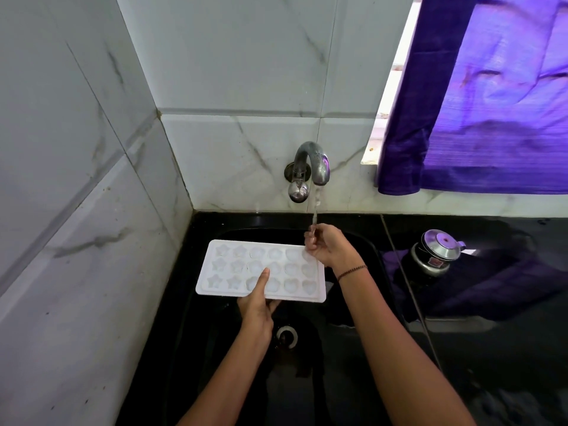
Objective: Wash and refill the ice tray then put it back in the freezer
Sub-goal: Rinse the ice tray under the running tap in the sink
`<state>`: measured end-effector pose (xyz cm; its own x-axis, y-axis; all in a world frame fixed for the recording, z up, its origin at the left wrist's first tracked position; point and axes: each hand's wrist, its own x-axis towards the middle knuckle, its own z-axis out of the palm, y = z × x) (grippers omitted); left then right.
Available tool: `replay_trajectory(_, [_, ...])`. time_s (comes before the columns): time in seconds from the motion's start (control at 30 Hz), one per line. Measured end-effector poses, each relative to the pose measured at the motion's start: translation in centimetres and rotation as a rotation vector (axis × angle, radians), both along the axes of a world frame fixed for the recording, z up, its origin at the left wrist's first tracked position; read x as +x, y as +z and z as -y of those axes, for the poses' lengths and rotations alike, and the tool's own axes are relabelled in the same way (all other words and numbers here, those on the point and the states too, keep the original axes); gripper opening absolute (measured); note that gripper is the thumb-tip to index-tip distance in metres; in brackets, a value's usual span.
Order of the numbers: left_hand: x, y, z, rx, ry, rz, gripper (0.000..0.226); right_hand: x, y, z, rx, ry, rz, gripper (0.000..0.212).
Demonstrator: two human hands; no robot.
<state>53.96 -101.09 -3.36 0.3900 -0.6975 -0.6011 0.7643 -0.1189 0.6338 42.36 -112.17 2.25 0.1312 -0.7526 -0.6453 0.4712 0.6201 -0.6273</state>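
In a marble-tiled corner, one tap (310, 162) is running over one black sink (338, 348) in the counter (491, 379). The left hand (256, 309) is pinching one ice tray (233, 265) over it; the right hand (325, 245) is curling under the water, grip unclear.

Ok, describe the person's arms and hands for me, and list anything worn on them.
No sleeves or gloves are in view. The left hand and right hand are bare, with no rings that show. A thin dark beaded bracelet circles the right wrist. The left wrist wears nothing.
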Motion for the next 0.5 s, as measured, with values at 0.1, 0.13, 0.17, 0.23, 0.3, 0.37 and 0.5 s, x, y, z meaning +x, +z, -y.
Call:
replay_trajectory(0.1, [-0.1,-0.1,-0.2,0.006,-0.004,0.006,0.046,-0.2,0.2,-0.4,-0.098,0.168,-0.284,0.031])
replay_trajectory(0.13, [-0.2,-0.1,-0.2,0.004,-0.008,0.011,0.045,-0.2,0.2,-0.6,-0.149,0.230,-0.405,0.030])
replay_trajectory(0.17, [-0.2,0.0,-0.2,0.003,-0.012,0.018,0.045,-0.1,0.1,-0.8,-0.196,0.294,-0.528,0.029])
replay_trajectory(0.23, [-0.2,0.0,-0.2,0.002,-0.015,0.026,0.047,-0.2,-0.2,-1.2,-0.294,0.400,-0.779,0.025])
replay_trajectory(0.3, [0.0,0.0,-0.2,-0.003,-0.012,0.032,0.048,-0.6,-0.5,-1.7,-0.401,0.489,-1.016,0.021])
replay_trajectory(0.37, [0.2,-0.1,-0.2,-0.005,-0.012,0.036,0.050,-1.1,-1.0,-2.4,-0.527,0.592,-1.251,0.028])
replay_trajectory(0.5, [0.4,-0.1,-0.1,-0.009,-0.013,0.043,0.046,-1.6,-2.0,-4.1,-0.738,0.738,-1.705,0.044])
